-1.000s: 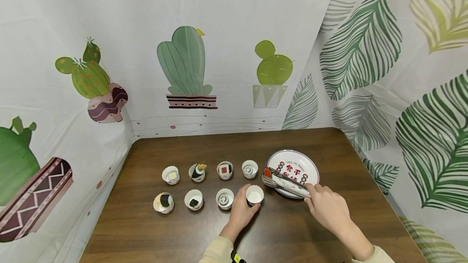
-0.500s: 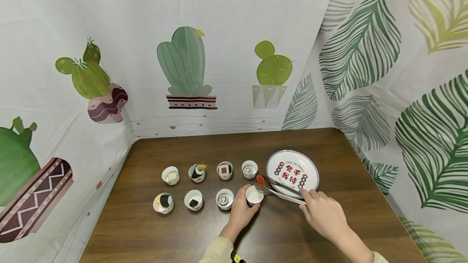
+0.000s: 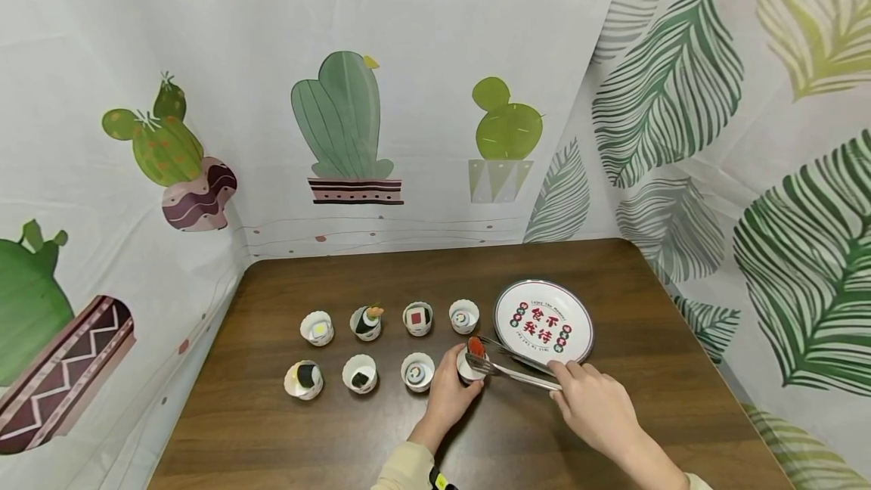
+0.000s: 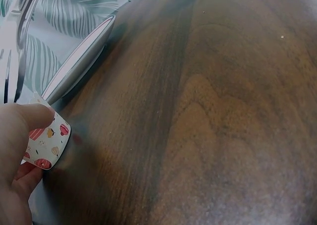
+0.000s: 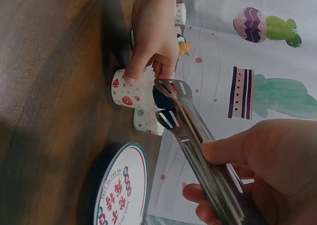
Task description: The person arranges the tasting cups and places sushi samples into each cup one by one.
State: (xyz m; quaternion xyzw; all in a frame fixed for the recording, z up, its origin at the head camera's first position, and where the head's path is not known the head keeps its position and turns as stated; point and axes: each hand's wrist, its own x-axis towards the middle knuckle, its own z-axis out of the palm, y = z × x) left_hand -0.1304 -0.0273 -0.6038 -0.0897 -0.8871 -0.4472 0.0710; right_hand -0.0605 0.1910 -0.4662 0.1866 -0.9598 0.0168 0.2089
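My left hand [image 3: 449, 386] grips a white baking cup [image 4: 48, 146] printed with red and yellow pictures, thumb on one side and fingers on the other. In my right hand [image 3: 597, 405] is a pair of metal tongs [image 3: 522, 378], reaching leftward. Between their slotted ends they pinch a piece of toy sushi [image 3: 475, 345] with a red top. The right wrist view shows a dark side on this sushi, right at the cup's frilled rim. From the head view, the sushi and tong ends overlap the cup's mouth.
A white plate [image 3: 559, 298] with red and green lettering lies right of the held cup. Left of my hands, several cups hold sushi, including a roll cup [image 3: 429, 384] close by and an onigiri cup [image 3: 293, 390]. A patterned cloth [image 3: 435, 97] hangs behind the brown table [image 3: 272, 445].
My right hand has moved left, carrying the tongs and red-topped sushi from the plate's left edge to over the cup. My left hand has kept its grip on the cup in place.
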